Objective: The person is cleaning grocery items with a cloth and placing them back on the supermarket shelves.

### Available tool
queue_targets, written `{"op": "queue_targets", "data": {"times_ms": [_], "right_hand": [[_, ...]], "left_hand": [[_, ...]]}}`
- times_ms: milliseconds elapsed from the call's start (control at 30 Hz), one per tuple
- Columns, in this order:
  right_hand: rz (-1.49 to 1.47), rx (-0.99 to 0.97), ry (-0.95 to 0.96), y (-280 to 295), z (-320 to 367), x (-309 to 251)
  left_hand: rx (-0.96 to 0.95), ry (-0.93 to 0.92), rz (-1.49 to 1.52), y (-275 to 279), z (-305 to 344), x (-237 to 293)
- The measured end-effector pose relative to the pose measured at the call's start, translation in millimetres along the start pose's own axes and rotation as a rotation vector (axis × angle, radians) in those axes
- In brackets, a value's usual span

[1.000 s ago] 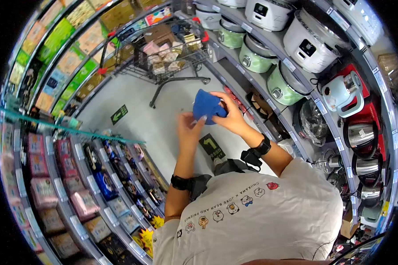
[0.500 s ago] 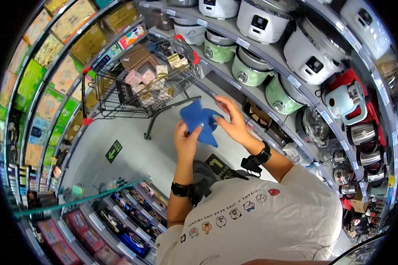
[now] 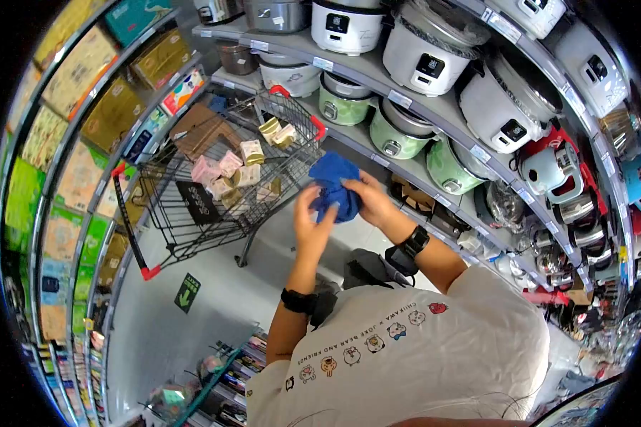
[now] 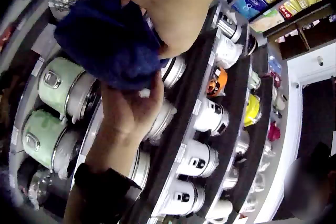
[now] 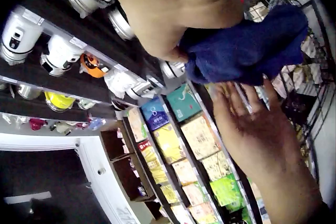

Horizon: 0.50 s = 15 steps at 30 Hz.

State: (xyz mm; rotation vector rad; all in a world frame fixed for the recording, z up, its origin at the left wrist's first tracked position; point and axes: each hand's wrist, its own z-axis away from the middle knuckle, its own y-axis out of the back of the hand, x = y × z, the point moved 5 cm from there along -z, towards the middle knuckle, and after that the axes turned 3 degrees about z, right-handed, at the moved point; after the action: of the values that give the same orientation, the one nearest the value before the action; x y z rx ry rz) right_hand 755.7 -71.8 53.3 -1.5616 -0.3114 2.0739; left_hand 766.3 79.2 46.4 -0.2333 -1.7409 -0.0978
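A blue cloth (image 3: pixel 335 186), bunched and folded, is held up in front of the chest. On its near left side my left hand (image 3: pixel 313 217) grips it with fingers and thumb. My right hand (image 3: pixel 372 198) pinches the opposite side, thumb over the fabric. From the left wrist the dark blue cloth (image 4: pixel 110 43) hangs between both hands, hiding some fingertips. The right wrist view shows the cloth (image 5: pixel 249 50) spread sideways, with the left hand (image 5: pixel 257 129) at its lower edge.
A wire shopping cart (image 3: pixel 192 238) with small boxes (image 3: pixel 229 164) and a brown carton (image 3: pixel 201 134) stands ahead left. Rice cookers (image 3: pixel 395 135) line the shelves at right. Packaged goods (image 3: pixel 117 110) fill the left shelves. Grey floor (image 3: pixel 146 338) carries a green arrow sign (image 3: pixel 187 293).
The view has swung so the cart appears larger and lower. My right hand, loosely open beside the cloth half a second ago, now grips it. The cloth went from spread out to bunched.
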Motion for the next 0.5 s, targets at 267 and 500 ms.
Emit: {"op": "queue_targets", "data": {"times_ms": [267, 500], "right_hand": [[-0.218, -0.737, -0.059, -51.5, -54.6, -99.1], [0.397, -0.484, 0.312, -31.1, -132.0, -150.2]], "left_hand": [[-0.493, 0.593, 0.37, 11.6, -86.2, -4.4], [-0.471, 0.191, 0.358, -44.1, -179.4, 20.3]]}}
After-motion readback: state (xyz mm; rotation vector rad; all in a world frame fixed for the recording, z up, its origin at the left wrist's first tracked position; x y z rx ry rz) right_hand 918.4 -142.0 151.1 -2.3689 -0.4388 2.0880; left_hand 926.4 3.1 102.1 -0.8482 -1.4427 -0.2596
